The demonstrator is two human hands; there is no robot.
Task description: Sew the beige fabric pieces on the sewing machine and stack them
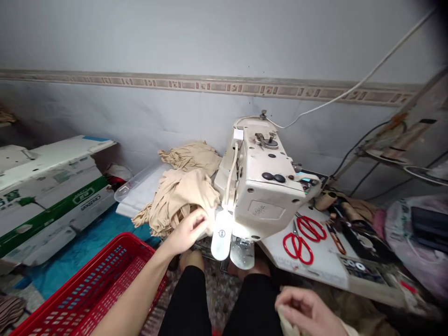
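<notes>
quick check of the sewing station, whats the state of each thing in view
left hand: open, fingers resting on the fabric pile
right hand: closed around a beige fabric scrap
beige fabric pile: crumpled, heaped against the machine
sewing machine head: cream, control display lit
clip-on work lamp: lit
red-handled scissors: two pairs, closed, lying on the tabletop
red plastic basket: upright, open-topped

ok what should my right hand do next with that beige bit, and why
Probably lift the beige fabric piece in your right hand up toward the sewing machine. It sits low and away from the machine, while your left hand rests on the beige fabric pile right beside the machine head.
</notes>
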